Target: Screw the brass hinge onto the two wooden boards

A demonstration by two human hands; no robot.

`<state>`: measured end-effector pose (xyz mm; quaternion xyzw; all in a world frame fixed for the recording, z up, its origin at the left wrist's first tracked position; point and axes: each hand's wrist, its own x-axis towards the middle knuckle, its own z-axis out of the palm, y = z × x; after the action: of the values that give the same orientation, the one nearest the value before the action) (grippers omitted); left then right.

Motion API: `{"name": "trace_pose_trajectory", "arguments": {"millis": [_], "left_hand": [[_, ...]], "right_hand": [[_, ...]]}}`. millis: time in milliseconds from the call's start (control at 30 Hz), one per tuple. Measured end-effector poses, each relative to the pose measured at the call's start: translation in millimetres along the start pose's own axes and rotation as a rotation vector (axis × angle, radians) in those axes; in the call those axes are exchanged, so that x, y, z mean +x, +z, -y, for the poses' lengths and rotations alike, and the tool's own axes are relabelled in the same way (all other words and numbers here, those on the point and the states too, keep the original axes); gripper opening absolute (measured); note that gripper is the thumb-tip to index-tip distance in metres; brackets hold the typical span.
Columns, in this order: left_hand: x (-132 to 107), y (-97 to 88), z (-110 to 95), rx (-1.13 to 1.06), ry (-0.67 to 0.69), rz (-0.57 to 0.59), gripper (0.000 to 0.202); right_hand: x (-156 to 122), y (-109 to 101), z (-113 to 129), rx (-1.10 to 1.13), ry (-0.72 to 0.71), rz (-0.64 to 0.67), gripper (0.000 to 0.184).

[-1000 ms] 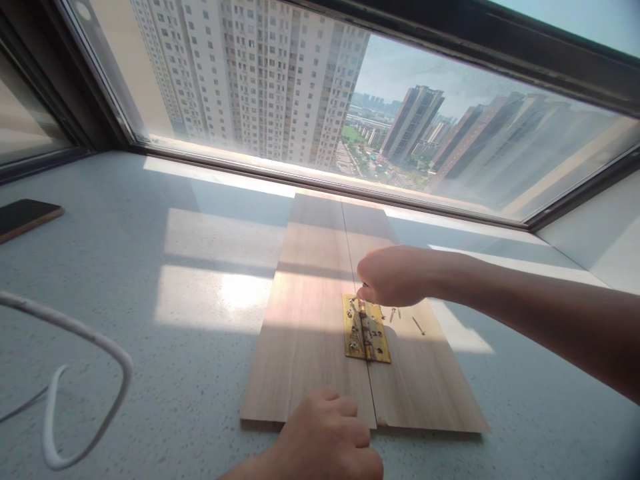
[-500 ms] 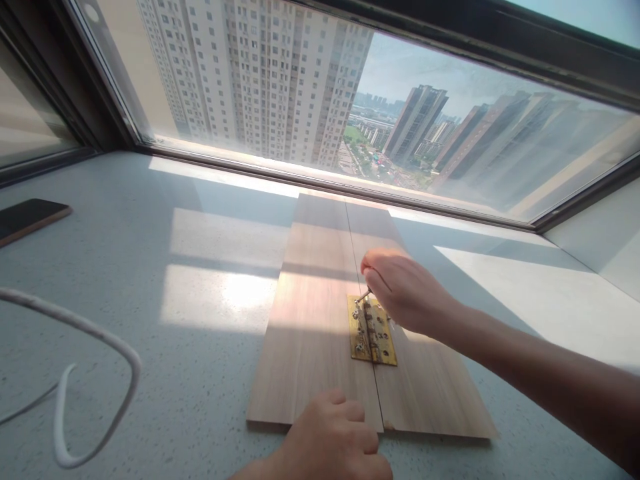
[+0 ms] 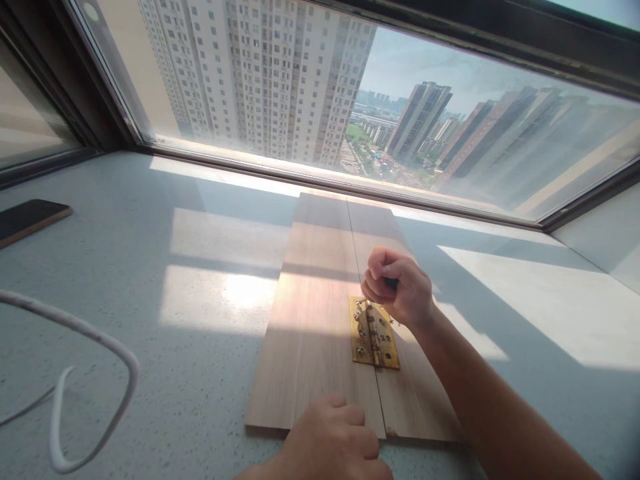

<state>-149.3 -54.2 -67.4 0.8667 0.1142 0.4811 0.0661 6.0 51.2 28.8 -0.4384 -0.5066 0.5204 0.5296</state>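
We look down on two pale wood-grain boards lying side by side on a speckled grey-white bench under a wide window, their shared seam running away from us. A small brass butt hinge lies flat across that seam, one leaf on each board, its knuckle in line with the joint. Our right hand is curled into a closed fist just above the hinge's far end, wrapped around a dark object, probably a tool handle, of which only a sliver shows between the fingers; what it is we cannot tell for certain. Half a second ago this hand was more open and pinched a thin metal piece, seemingly a screw, at the hinge's far left corner, and a second ago it reached in flat from the right over several loose screws on the right board. The change reads, in our judgement, as a shift from placing a fastener to gripping for driving it. Those loose screws are now mostly hidden behind the wrist. Our left hand is loosely closed and holds nothing, resting knuckles-up on the near edge of the boards at the seam, as it did before. A dark flat phone lies far left, and a white looped cable curves across the near-left bench.
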Motion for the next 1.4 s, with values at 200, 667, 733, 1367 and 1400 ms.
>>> {"name": "trace_pose_trajectory", "arguments": {"millis": [200, 667, 733, 1367, 1400], "left_hand": [[-1.3, 2.7, 0.7, 0.013, 0.0, -0.012, 0.051], [-1.9, 3.5, 2.3, 0.022, 0.006, -0.007, 0.053], [-2.4, 3.4, 2.4, 0.016, 0.006, -0.004, 0.055], [-2.3, 1.7, 1.9, 0.014, 0.01, 0.019, 0.054], [-2.2, 1.6, 1.8, 0.013, 0.012, 0.019, 0.055]], "right_hand": [[-3.7, 13.0, -10.4, 0.003, -0.196, -0.361, 0.007], [-4.1, 1.5, -4.3, 0.111, -0.048, -0.113, 0.005], [-6.0, 4.8, -7.0, 0.089, -0.098, -0.159, 0.012], [-5.9, 6.6, -6.5, 0.093, -0.096, -0.263, 0.051], [-7.0, 8.0, -8.4, 0.083, -0.114, -0.327, 0.054]]}}
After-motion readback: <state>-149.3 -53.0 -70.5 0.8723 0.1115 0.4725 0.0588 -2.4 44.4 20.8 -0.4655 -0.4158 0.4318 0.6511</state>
